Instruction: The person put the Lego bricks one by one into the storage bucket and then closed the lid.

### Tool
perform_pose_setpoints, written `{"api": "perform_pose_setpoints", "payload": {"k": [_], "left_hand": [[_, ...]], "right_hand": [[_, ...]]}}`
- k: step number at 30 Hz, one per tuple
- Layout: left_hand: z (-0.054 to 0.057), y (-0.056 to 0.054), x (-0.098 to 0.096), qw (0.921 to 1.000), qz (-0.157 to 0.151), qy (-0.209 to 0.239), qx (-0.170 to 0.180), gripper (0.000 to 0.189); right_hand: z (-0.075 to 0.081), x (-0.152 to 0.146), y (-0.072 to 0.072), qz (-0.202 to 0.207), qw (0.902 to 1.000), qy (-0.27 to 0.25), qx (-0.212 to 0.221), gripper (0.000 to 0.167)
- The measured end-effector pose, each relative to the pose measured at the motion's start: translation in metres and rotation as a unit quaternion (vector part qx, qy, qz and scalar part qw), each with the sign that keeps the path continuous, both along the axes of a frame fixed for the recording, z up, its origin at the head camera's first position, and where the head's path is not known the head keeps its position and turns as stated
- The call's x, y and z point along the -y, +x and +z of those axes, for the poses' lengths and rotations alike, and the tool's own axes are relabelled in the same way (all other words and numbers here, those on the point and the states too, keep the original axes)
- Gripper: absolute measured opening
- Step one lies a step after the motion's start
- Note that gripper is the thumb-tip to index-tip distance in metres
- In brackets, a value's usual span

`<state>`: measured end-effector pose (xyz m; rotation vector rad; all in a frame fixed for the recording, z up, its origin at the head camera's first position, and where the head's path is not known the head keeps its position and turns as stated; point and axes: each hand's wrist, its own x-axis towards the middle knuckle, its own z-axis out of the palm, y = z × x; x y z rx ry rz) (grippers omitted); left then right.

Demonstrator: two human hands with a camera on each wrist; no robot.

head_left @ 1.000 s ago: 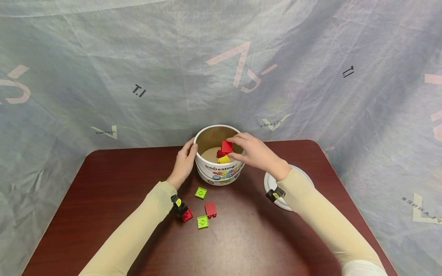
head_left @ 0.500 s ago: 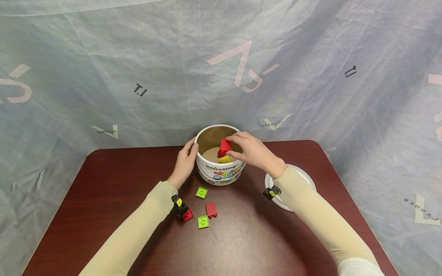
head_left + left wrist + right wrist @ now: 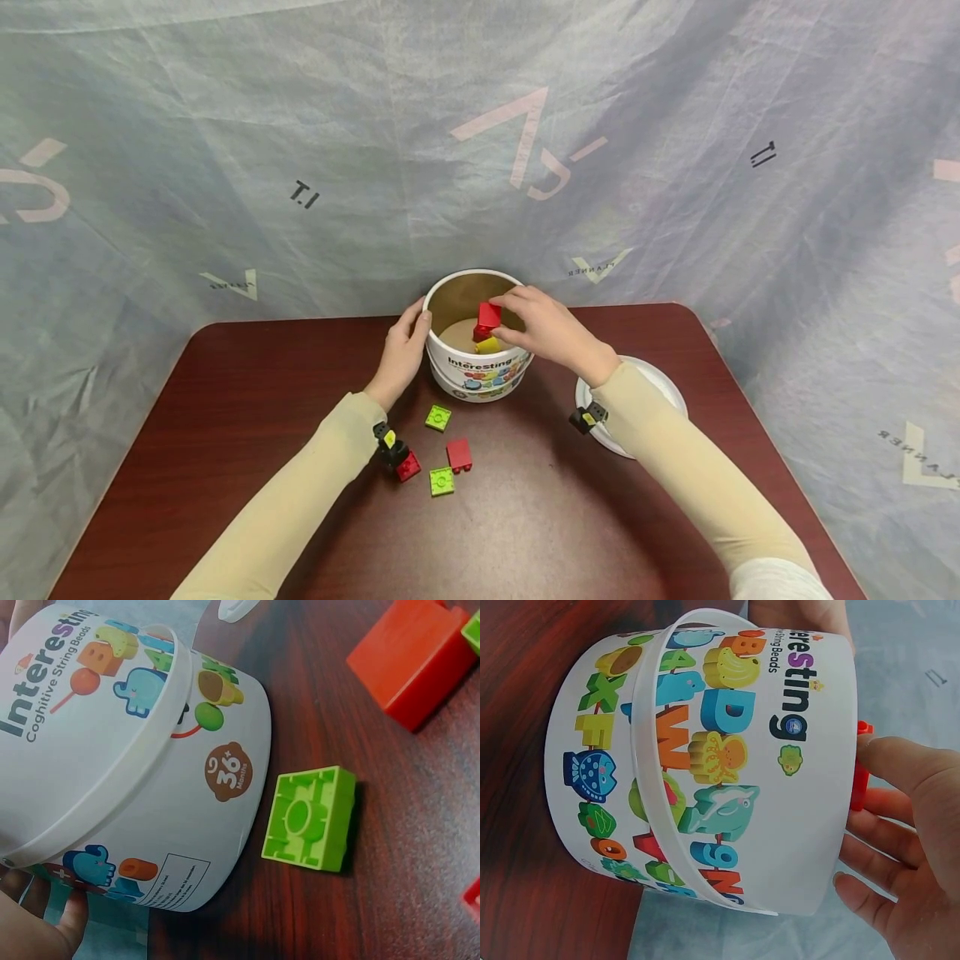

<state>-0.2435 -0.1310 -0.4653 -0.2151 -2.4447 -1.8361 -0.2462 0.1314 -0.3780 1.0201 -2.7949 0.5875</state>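
A white printed bucket (image 3: 480, 383) with its mouth tilted toward me stands at the back of the table. My left hand (image 3: 401, 354) grips its left side, thumb at the rim. In the left wrist view, fingertips (image 3: 73, 919) lie against the bucket's wall. At the mouth, my right hand (image 3: 551, 329) pinches a red toy block (image 3: 490, 315) between thumb and fingers; the right wrist view shows the red block (image 3: 861, 772) just past the rim. Inside the bucket, a yellow block (image 3: 487, 345) shows below it, and a darker red piece is partly hidden.
On the table (image 3: 555, 533) in front lie two lime-green blocks, one near the bucket (image 3: 438, 417) and one closer to me (image 3: 442, 481). A red block (image 3: 459, 454) and another red piece (image 3: 408, 467) lie near them. A white round lid (image 3: 656, 387) sits partly under the right forearm.
The right hand and the red block have shifted slightly up and left at the bucket's mouth. The left hand keeps its hold on the bucket.
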Motion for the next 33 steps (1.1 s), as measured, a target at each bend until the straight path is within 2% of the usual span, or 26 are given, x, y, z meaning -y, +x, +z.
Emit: {"api": "perform_pose_setpoints", "payload": {"k": [13,22,33], "left_hand": [[0.000,0.000,0.001,1.0000,0.002,0.002,0.009,0.053],[0.001,0.000,0.000,1.0000,0.000,0.003,0.005,0.052],[-0.001,-0.001,0.000,0.9999,0.000,0.001,-0.015,0.051]], "right_hand": [[-0.003,0.002,-0.001,0.000,1.0000,0.000,0.000,0.046],[-0.004,-0.004,0.000,-0.005,0.9995,-0.015,-0.026,0.040],[-0.007,-0.014,0.002,-0.002,0.9983,-0.026,-0.052,0.033]]}}
